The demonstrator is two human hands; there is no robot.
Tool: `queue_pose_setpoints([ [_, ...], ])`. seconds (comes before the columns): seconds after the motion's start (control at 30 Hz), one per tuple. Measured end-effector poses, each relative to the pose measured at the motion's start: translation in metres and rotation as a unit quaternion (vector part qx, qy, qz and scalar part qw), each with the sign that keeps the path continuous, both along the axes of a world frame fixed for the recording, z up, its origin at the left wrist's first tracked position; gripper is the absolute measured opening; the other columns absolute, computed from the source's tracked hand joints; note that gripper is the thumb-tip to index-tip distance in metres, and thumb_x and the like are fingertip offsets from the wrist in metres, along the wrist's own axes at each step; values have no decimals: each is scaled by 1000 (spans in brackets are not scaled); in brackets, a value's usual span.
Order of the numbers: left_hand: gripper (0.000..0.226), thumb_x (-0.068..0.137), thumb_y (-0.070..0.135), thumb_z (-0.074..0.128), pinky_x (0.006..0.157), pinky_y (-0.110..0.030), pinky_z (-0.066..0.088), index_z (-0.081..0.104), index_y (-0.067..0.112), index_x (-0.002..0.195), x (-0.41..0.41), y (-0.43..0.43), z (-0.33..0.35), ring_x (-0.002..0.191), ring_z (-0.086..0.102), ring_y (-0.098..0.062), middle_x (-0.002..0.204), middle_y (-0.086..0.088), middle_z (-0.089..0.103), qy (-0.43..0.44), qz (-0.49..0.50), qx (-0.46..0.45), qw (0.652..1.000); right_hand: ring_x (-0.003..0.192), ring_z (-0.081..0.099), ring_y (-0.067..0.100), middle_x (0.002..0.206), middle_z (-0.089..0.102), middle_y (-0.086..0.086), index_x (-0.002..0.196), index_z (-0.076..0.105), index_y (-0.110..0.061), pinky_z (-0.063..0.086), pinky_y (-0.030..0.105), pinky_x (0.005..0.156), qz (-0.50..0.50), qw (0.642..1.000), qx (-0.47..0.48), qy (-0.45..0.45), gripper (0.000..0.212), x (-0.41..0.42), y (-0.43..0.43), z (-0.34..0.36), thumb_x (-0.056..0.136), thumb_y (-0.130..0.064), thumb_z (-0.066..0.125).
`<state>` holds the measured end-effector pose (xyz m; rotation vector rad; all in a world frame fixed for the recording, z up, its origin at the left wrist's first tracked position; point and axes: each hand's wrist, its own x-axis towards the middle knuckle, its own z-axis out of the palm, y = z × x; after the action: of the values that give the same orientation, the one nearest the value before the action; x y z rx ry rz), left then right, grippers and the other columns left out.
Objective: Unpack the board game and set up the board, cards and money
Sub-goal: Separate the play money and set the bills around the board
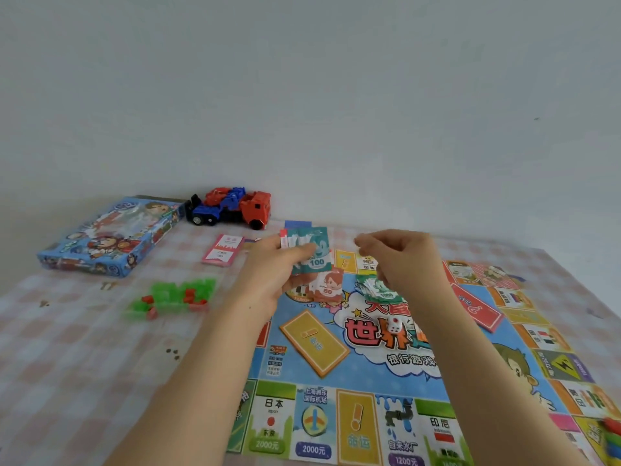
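Looking down on a pink-and-white checked worktop (84, 364), with a large colourful paper game board (366, 381) lying unfolded and flat over its right part. Seeing a flat blue cardboard game box (111, 235) resting far left near the wall, long axis slanting away to the right, and a red-and-blue toy truck (232, 208) standing just beside its far end.

Holding both hands above the board's far half. Gripping a fan of teal 100 paper notes (311, 250) in the left hand (268, 267), thumb pressing across their face, long axis roughly upright, tops pointing toward the wall. Showing a brownish 50 note (327, 289) just beneath, held or lying flat, impossible to tell. Curling the fingers of the right hand (400, 260) down over a loose green pile of notes (378, 290) on the board; pinching anything or not, impossible to tell.

Noting a yellow card deck (314, 343) and a red card deck (475, 307) lying slantwise on the board, a pink card stack (223, 250) on the cloth, green and red plastic houses (174, 295) heaped left of the board, and a small white die (394, 325) sitting near the board's centre.
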<state>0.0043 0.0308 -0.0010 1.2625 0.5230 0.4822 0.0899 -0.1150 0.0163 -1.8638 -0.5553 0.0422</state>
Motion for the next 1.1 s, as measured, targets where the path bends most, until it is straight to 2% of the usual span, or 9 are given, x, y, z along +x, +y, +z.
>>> queue_pose_setpoints([
  [0.07,14,83,5,68,50,-20,54,67,10,96,1,-5,-2,71,70,-16,89,-6,73,-1,-15,10,1000,36,41,1,55,64,-6,80,74,-19,37,14,42,10,999,23,41,16,-5,-1,-2,85,-33,68],
  [0.2,20,78,3,72,53,-25,56,68,10,96,3,-12,-6,73,72,-19,88,-7,75,-3,-41,31,999,42,45,4,68,70,-3,81,74,-18,39,20,43,35,992,47,111,15,-7,2,-9,81,-32,72],
  [0.37,21,76,4,75,52,-22,54,69,12,95,5,-17,-8,75,73,-19,89,-6,75,1,-60,45,997,36,43,1,44,57,-11,79,73,-12,37,17,39,27,993,44,109,13,-5,4,-12,81,-26,73],
  [0.5,14,84,7,67,51,-20,54,68,8,98,6,-15,-8,78,73,-20,93,-8,74,1,-59,16,998,36,43,1,45,58,-10,78,73,-13,38,17,40,14,992,49,112,11,-3,2,-14,82,-23,73],
  [0.7,22,75,5,76,49,-20,53,69,9,96,5,-15,-9,75,73,-18,88,-6,75,12,-54,51,997,39,49,2,53,63,-4,82,73,-13,41,18,41,37,988,69,137,7,-3,-1,-13,80,-19,75],
  [0.8,14,83,10,70,52,-19,54,69,8,96,5,-16,-6,76,72,-19,91,-8,75,-3,-64,19,998,39,50,2,56,64,-2,81,73,-12,41,19,42,29,988,70,132,6,-2,-1,-14,81,-18,74],
  [0.87,11,88,12,64,53,-21,56,69,6,96,6,-17,-6,77,71,-22,93,-11,74,-5,-68,-1,998,41,50,4,58,65,-1,82,73,-12,42,19,43,20,989,71,129,6,-1,-2,-15,81,-18,74],
  [1.03,19,81,8,71,61,-33,60,69,4,100,7,-18,-11,79,72,-25,92,-11,74,19,-56,63,996,41,50,5,58,66,0,83,73,-12,42,20,44,27,988,65,137,9,0,-2,-14,80,-20,75],
  [1.1,19,78,6,73,51,-29,57,70,4,96,6,-18,-10,72,73,-21,88,-11,75,13,-44,57,997,41,50,5,59,66,0,84,73,-11,42,20,44,33,987,65,143,10,0,-3,-13,80,-21,75],
])
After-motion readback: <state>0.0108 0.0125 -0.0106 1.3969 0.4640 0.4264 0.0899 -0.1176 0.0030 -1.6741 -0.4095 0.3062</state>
